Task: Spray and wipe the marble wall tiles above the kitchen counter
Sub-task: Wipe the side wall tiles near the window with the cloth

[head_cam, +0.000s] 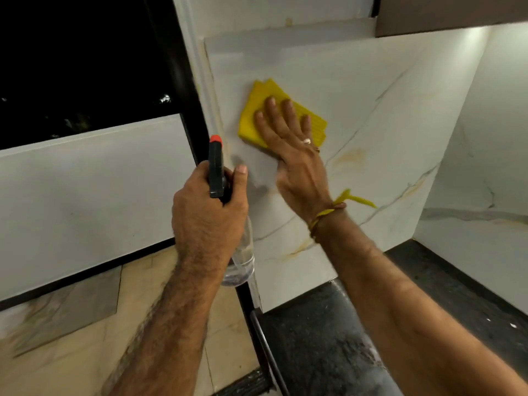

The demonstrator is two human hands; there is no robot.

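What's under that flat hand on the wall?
A folded yellow cloth, pressed by the right hand against the marble tile. The tile behind the cloth is covered, so its state cannot be seen.

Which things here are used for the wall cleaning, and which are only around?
Used: yellow cloth pressed flat by right hand; spray bottle gripped by left hand; marble wall tile.
Only around: black counter; dark window; floor tiles.

The wall tile (371,115) lies bare to the right of the cloth (265,110) as far as the side wall (485,138) at the corner. A cabinet (445,12) caps it above. The counter (328,338) is bare below. The frame (188,110) bounds the tile's left edge.
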